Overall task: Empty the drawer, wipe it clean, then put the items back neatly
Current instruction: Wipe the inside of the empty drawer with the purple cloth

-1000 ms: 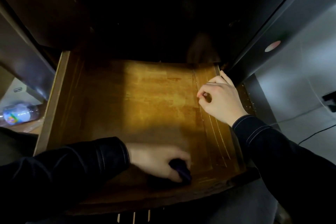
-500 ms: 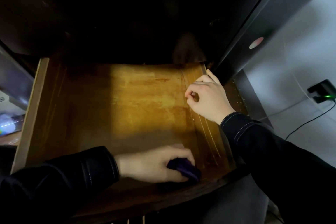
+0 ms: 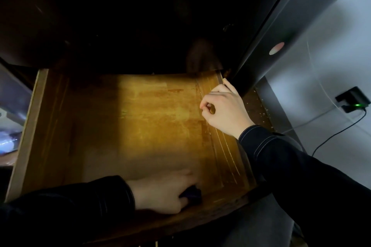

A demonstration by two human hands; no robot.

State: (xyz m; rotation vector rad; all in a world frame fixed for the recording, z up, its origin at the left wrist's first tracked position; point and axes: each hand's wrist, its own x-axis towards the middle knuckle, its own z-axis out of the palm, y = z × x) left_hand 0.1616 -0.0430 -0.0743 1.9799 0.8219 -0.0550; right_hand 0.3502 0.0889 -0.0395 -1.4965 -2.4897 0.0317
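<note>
The wooden drawer (image 3: 144,118) stands pulled out from a dark cabinet (image 3: 261,50), its bare floor lit in the middle. At about 5 o'clock on that floor, near the front edge, the left hand (image 3: 162,193) presses a dark purple cloth (image 3: 191,195) onto the wood, fingers curled over it. At 3 o'clock the right hand (image 3: 225,110) rests on the drawer's right wall, fingers curled with thumb and forefinger tips together; whether they grip the wall cannot be told. At 3 o'clock beyond the cabinet, a black adapter (image 3: 354,99) with a green light sits on the pale wall.
</note>
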